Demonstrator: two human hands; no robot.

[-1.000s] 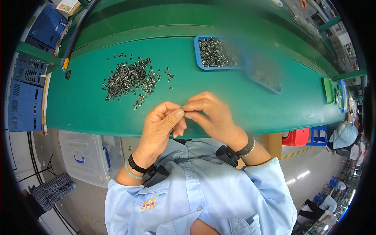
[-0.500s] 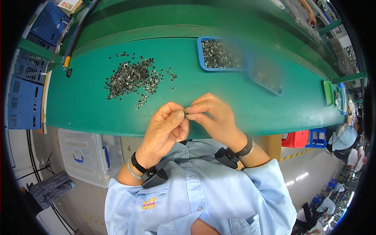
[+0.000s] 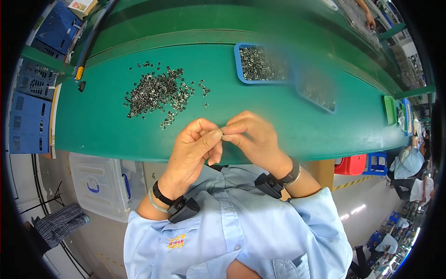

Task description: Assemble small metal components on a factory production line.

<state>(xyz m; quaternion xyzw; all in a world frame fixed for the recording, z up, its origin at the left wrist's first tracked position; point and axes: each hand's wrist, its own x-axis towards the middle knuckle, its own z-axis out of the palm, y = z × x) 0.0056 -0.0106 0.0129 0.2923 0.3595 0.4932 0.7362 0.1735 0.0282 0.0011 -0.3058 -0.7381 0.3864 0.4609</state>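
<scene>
Fingertips of both hands meet above the near part of the green table. Thumb and forefinger of my left hand are pinched together, pressing against the pinch of my right hand. Whatever lies between them is now covered by the fingertips; a small dark metal part showed there a moment ago. Ahead and to the left is a loose pile of small shiny black-and-silver metal parts, with several strays at its right edge. Further back stands a blue tray full of similar parts.
A second tray with small parts sits to the right, blurred by a smear. A green tray stands at the far right end. Blue crates are stacked left of the table; a clear lidded box is on the floor.
My fingertips have closed over the small dark metal part, which was visible between them before. Both hands have stayed nearly in place, and the pile and trays look the same.
</scene>
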